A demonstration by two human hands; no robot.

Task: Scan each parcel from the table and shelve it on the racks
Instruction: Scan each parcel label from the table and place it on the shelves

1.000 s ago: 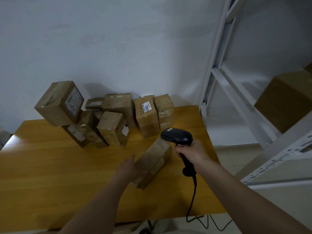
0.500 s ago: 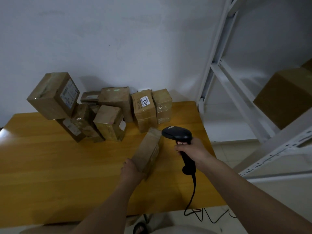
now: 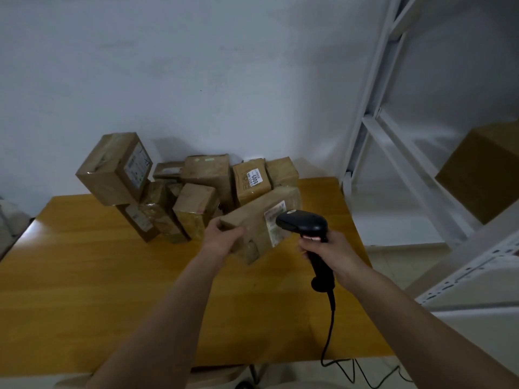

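Observation:
My left hand (image 3: 223, 239) grips the near end of a long brown parcel (image 3: 254, 220) and holds it tilted above the wooden table (image 3: 84, 290). A white label on the parcel's side faces the scanner. My right hand (image 3: 327, 249) grips the handle of a black barcode scanner (image 3: 304, 223), whose head sits right against that label. A pile of several taped cardboard parcels (image 3: 196, 189) leans against the wall at the back of the table.
A white metal rack (image 3: 398, 175) stands to the right of the table, with a brown box (image 3: 483, 169) on one shelf. The scanner's black cable (image 3: 331, 332) hangs over the table's front edge to the floor.
My left hand has lifted the parcel off the table and turned it so the label faces the scanner. The scanner head has come closer to the parcel.

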